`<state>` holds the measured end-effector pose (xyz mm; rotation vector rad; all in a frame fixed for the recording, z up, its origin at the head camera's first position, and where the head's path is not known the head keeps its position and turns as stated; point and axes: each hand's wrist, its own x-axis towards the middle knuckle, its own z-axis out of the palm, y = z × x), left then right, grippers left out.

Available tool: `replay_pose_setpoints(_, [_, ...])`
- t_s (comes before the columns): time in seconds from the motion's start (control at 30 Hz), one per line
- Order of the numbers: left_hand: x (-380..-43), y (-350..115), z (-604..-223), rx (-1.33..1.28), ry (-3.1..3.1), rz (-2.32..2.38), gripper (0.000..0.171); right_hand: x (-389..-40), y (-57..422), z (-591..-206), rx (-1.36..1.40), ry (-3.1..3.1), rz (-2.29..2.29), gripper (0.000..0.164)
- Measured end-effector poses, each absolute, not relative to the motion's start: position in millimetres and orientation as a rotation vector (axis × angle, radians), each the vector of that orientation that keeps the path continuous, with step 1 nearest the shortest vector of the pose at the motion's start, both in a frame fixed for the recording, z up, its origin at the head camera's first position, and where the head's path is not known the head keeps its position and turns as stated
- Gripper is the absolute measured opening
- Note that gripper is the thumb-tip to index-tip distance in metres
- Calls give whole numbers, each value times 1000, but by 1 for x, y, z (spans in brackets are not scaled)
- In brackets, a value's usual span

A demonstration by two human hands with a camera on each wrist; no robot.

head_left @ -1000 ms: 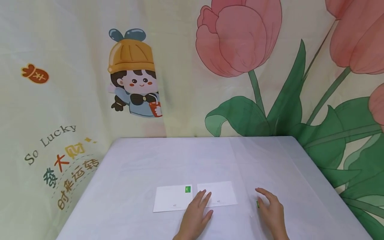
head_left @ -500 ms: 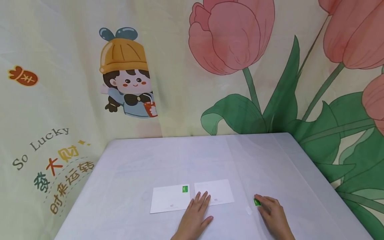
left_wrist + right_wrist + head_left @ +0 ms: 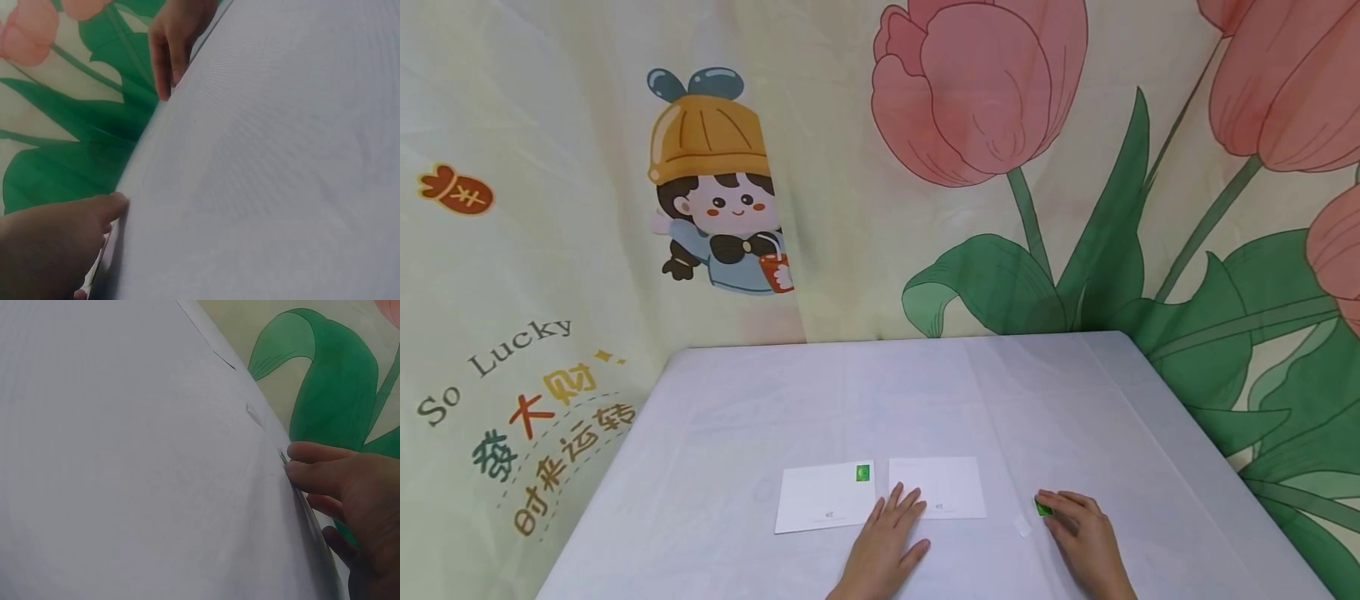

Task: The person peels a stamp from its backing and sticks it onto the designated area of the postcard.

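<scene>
In the head view, my left hand (image 3: 886,537) rests with straight fingers on the lower left corner of a white rectangular card (image 3: 943,482), which bears a small printed mark near its bottom edge. To the left lies a similar white card (image 3: 820,500) with a green stamp (image 3: 862,473) in its upper right corner. Whether these are envelopes or postcards I cannot tell. Between thumb and index finger, my right hand (image 3: 1086,533) pinches another green stamp (image 3: 1042,507), seen edge-on as a thin green sliver (image 3: 284,457) in the right wrist view.
A small whitish scrap (image 3: 1023,526) lies just left of my right hand. Everything sits on a table with a pale cloth (image 3: 880,400). Behind its far edge hangs a curtain (image 3: 842,208) printed with tulips and a cartoon figure.
My right index finger has come down, and the stamp is now pinched between fingertips. My left fingers have settled on the right card, which has turned slightly straighter. The head view shifted a little.
</scene>
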<state>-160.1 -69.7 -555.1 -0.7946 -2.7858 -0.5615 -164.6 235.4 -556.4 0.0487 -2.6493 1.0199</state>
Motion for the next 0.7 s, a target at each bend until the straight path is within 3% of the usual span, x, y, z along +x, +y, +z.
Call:
replay_pose_setpoints(0.3, [-159, -70, -554, -782, -2812, -604, 47, -166, 234, -556, -35, -2733, 1020, 28])
replay_pose_setpoints(0.7, [-158, -70, -554, -783, -2800, -621, 48, -164, 237, -558, 64, -2632, 998, 19])
